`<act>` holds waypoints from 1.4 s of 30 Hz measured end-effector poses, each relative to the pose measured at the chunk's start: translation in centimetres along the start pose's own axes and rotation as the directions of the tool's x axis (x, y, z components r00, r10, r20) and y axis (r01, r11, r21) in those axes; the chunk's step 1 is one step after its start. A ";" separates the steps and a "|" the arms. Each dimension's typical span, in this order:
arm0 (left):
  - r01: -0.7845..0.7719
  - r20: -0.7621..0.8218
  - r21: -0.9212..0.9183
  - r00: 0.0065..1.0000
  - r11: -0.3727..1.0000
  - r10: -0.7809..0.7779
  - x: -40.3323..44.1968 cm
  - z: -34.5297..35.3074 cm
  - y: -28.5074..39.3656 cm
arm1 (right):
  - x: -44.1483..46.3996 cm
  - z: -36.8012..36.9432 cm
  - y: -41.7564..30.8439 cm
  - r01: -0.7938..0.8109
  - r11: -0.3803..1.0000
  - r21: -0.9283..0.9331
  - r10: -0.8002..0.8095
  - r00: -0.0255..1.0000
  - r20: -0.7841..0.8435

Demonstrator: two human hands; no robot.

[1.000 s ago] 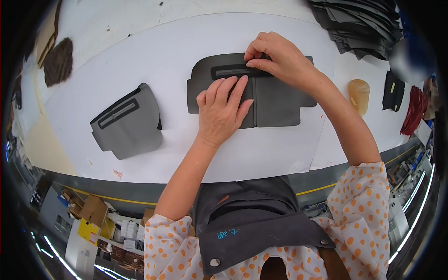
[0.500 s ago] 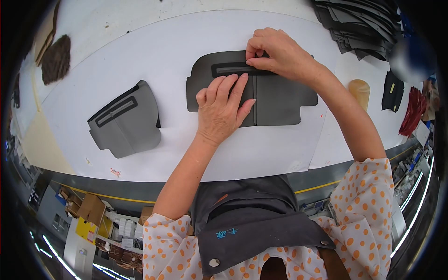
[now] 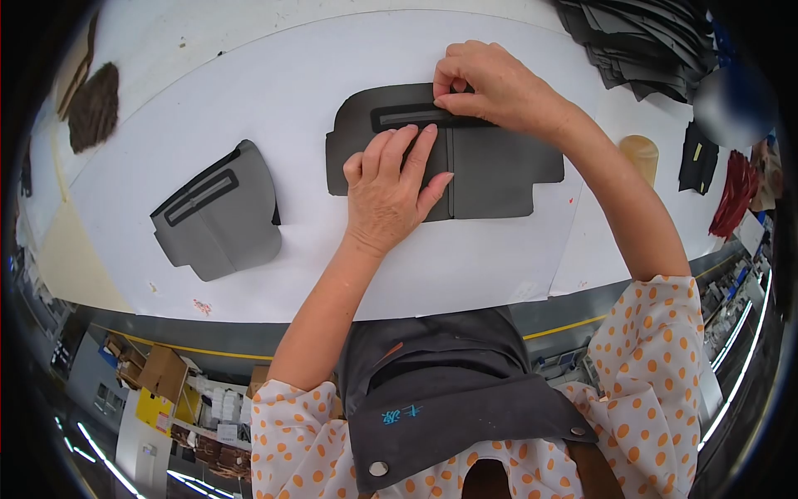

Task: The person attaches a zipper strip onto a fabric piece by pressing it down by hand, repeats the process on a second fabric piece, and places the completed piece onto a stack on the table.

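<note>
A dark grey panel (image 3: 499, 179), of leather or similar sheet, lies flat with notched corners and a seam down its middle. Along its upper part runs a black strip frame (image 3: 384, 119) around a narrow grey slot. My left hand (image 3: 389, 179) rests on the panel just below that frame, fingers stretched and thumb apart. Over the frame's middle, my right hand (image 3: 490, 87) pinches with thumb and forefinger; what is between them is too small to make out. The right forearm and hand cover the frame's right part.
A second, folded grey panel (image 3: 224, 220) with a similar black frame lies at left. A stack of dark sheets (image 3: 640, 46) stands back right. A tan rounded block (image 3: 640, 158), a black piece (image 3: 698, 158) and red material (image 3: 733, 193) lie right. Brown fuzzy material (image 3: 93, 108) is far left.
The whole view has shifted slightly, so everything sits a little higher and further left. Both hands keep nearly the same places on the panel.
</note>
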State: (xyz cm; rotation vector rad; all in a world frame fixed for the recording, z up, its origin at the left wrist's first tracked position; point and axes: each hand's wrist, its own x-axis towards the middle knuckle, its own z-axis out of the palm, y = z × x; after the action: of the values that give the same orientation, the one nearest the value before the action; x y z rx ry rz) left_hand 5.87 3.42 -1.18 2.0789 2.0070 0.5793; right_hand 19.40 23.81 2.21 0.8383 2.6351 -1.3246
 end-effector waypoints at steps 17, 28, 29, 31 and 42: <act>-0.050 0.020 0.012 0.999 0.999 0.049 0.7 0.2 0.7 | 0.0 0.4 0.4 0.044 0.999 -0.016 -0.045 0.998 -0.044; -0.057 0.012 -0.011 0.998 0.998 0.058 0.7 -0.1 0.6 | -3.7 -2.0 0.0 -0.124 0.960 0.253 0.239 0.834 -0.498; -0.060 0.008 -0.012 0.998 0.998 0.060 0.8 -0.1 0.6 | -5.2 -2.0 0.0 -0.182 0.931 0.318 0.327 0.803 -0.498; -0.072 0.010 -0.008 0.997 0.997 0.073 1.1 -0.1 0.8 | -7.8 -0.9 -0.4 -0.268 0.889 0.371 0.433 0.755 -0.492; -0.126 0.053 0.007 0.991 0.992 0.126 2.5 0.1 1.6 | -12.2 5.9 0.1 -0.140 0.973 0.183 0.228 0.697 -0.680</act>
State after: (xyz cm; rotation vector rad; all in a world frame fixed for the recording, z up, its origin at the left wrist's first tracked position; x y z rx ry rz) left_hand 7.43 5.81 -0.27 2.2154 1.8654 0.5310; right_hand 28.80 14.00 2.14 1.9078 2.8557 -1.2942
